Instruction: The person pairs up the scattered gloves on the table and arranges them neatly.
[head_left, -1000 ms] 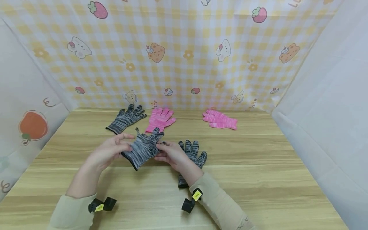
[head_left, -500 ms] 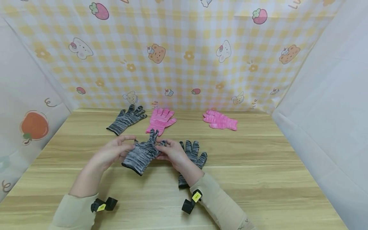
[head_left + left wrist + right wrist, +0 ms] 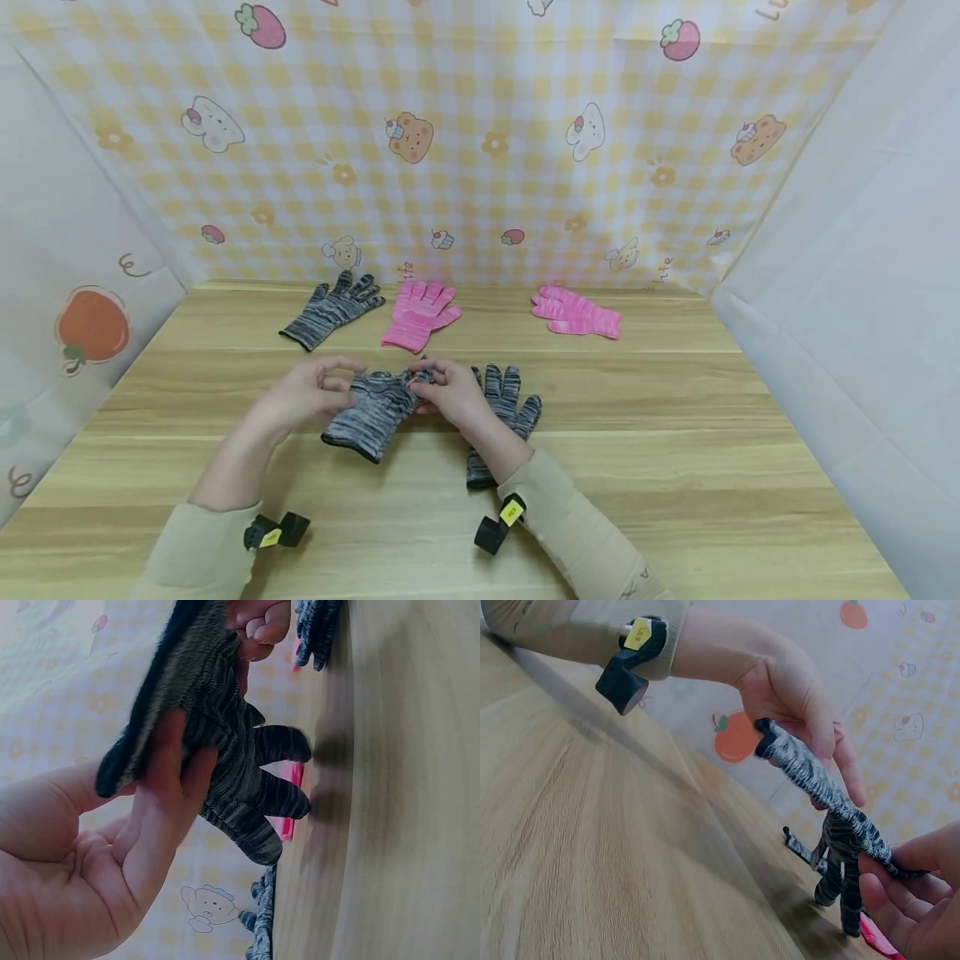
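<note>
Above the table, both hands hold a grey-and-black knit glove [image 3: 371,417] with a dark cuff edge. My left hand [image 3: 307,396] grips its left side; in the left wrist view the fingers [image 3: 176,761] lie across the cuff part. My right hand [image 3: 453,398] pinches the glove's right side near a finger. In the right wrist view the glove's fingers [image 3: 844,889] hang down toward the table. A second grey-and-black glove [image 3: 504,396] lies partly hidden under the right wrist, with its fingers pointing away.
Another grey-and-black glove [image 3: 330,312] lies at the back left, beside a pink glove [image 3: 420,315]. A second pink glove [image 3: 576,313] lies at the back right. A yellow checked curtain [image 3: 480,167] stands behind the wooden table [image 3: 675,467].
The held glove has tipped, its fingers folding down and out of the head view while its cuff moved slightly nearer. The left hand has shifted a little right. The lying gloves stay put.
</note>
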The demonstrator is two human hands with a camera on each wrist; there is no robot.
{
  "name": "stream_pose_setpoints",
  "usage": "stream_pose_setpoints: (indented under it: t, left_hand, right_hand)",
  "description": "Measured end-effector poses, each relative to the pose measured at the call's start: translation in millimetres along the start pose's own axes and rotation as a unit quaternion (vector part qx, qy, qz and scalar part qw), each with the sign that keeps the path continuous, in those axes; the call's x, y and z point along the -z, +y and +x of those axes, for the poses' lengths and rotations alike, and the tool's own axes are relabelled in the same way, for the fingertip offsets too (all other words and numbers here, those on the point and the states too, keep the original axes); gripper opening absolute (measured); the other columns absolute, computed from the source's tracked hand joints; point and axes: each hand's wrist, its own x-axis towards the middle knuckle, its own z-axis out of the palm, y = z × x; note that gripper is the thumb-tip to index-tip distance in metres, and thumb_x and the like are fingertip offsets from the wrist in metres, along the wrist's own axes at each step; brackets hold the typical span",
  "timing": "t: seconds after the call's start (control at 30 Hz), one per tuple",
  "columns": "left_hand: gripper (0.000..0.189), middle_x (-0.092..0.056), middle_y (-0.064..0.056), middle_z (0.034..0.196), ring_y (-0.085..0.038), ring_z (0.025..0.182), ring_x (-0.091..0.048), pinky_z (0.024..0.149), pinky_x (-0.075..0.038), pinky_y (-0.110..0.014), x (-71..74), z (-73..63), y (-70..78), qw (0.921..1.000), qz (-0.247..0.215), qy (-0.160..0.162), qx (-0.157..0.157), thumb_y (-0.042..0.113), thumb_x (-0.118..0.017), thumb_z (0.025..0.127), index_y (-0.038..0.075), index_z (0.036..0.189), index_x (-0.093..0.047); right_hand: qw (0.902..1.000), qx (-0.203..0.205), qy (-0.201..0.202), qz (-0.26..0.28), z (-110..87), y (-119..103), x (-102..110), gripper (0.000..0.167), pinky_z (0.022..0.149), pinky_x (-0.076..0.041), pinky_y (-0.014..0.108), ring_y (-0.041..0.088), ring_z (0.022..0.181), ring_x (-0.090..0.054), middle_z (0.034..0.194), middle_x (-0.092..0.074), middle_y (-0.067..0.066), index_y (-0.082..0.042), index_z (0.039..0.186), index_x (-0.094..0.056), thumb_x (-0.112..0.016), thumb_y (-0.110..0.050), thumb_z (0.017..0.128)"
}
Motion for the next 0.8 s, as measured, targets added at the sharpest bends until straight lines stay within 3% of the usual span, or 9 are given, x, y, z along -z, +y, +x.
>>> stream_pose_setpoints:
  t: [0.17, 0.4, 0.57, 0.7, 0.8]
  left_hand:
    - [0.048, -0.054, -0.007, 0.083, -0.013, 0.064, -0.052, 0.056, -0.052, -0.03, -3.5, 1.6, -1.9, 0.9996, 0.019, -0.012, 0.017, -0.001, -0.065, 0.084, -0.008, 0.129, -0.049]
    - [0.038, -0.052, -0.008, 0.083, -0.017, 0.069, -0.056, 0.063, -0.056, -0.034, -6.4, 4.2, -4.7, 0.9982, 0.034, -0.029, 0.04, -0.003, -0.063, 0.084, -0.012, 0.12, -0.056]
    - [0.035, -0.056, -0.009, 0.081, -0.019, 0.069, -0.059, 0.066, -0.057, -0.037, -9.1, 4.6, -7.1, 0.9973, 0.044, -0.047, 0.034, -0.004, -0.062, 0.084, -0.015, 0.116, -0.056]
    - [0.031, -0.06, -0.011, 0.082, -0.02, 0.068, -0.061, 0.066, -0.057, -0.037, -10.8, 4.5, -9.5, 0.9964, 0.043, -0.068, 0.027, -0.004, -0.061, 0.084, -0.017, 0.112, -0.056]
    - [0.03, -0.061, -0.012, 0.084, -0.021, 0.068, -0.061, 0.066, -0.057, -0.037, -11.9, 4.8, -11.9, 0.9953, 0.048, -0.08, 0.027, -0.004, -0.059, 0.083, -0.018, 0.11, -0.057]
  right_hand:
    - [0.9987, 0.008, 0.001, -0.05, 0.1, 1.0, 0.8, 0.024, 0.064, -0.057, 0.037, 0.015, 0.059, -0.061, 0.093, -0.069, 0.005, -0.006, 0.113, -0.067, -0.065, -0.002, 0.09]
    - [0.9929, 0.016, -0.005, -0.118, -1.0, -0.2, 3.2, 0.025, 0.057, -0.056, 0.034, 0.023, 0.058, -0.063, 0.098, -0.069, 0.005, -0.008, 0.113, -0.068, -0.066, -0.002, 0.089]
    - [0.9863, 0.024, -0.012, -0.162, -2.2, 0.7, 4.5, 0.026, 0.052, -0.055, 0.034, 0.025, 0.055, -0.063, 0.075, -0.061, 0.013, -0.008, 0.114, -0.067, -0.067, -0.002, 0.089]
    - [0.9789, 0.03, -0.011, -0.202, -2.9, 2.7, 5.0, 0.026, 0.049, -0.053, 0.031, 0.022, 0.054, -0.064, 0.093, -0.063, 0.02, -0.009, 0.115, -0.067, -0.067, -0.004, 0.089]
    - [0.9724, 0.03, -0.013, -0.231, -2.8, 4.0, 5.1, 0.028, 0.048, -0.052, 0.028, 0.019, 0.054, -0.063, 0.1, -0.064, 0.015, -0.009, 0.117, -0.067, -0.066, -0.004, 0.09]
